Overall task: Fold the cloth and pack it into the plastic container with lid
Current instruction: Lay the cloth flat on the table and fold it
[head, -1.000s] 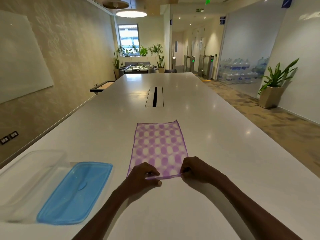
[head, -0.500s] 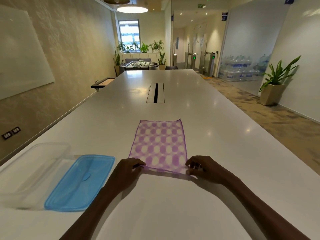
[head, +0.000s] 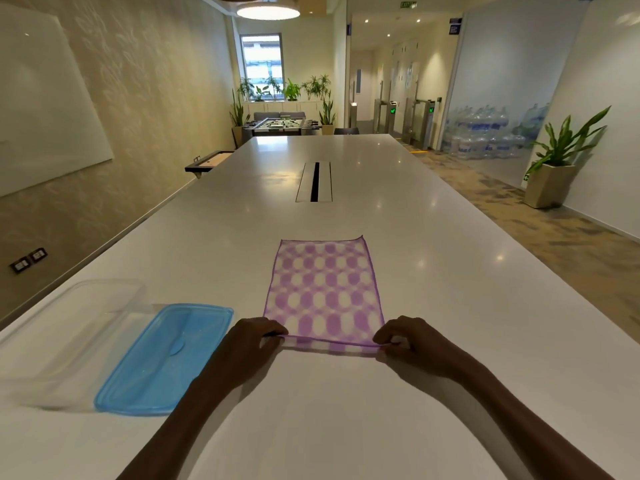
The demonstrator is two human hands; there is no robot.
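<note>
A purple and white checked cloth [head: 323,289] lies spread flat on the white table, its long side running away from me. My left hand [head: 247,344] pinches its near left corner and my right hand [head: 412,341] pinches its near right corner, with the near edge lifted slightly off the table. A clear plastic container [head: 79,320] stands at the left, and its blue lid [head: 166,358] lies flat beside it, between the container and my left hand.
The long white table [head: 450,306] stretches far ahead, with a cable slot [head: 314,181] set in its middle. The table's left edge runs close to a beige wall. A potted plant [head: 554,168] stands on the floor at the right.
My hands have spread apart from the middle of the near edge to its two corners, and now lift that edge a little. The cloth has stayed in place.
</note>
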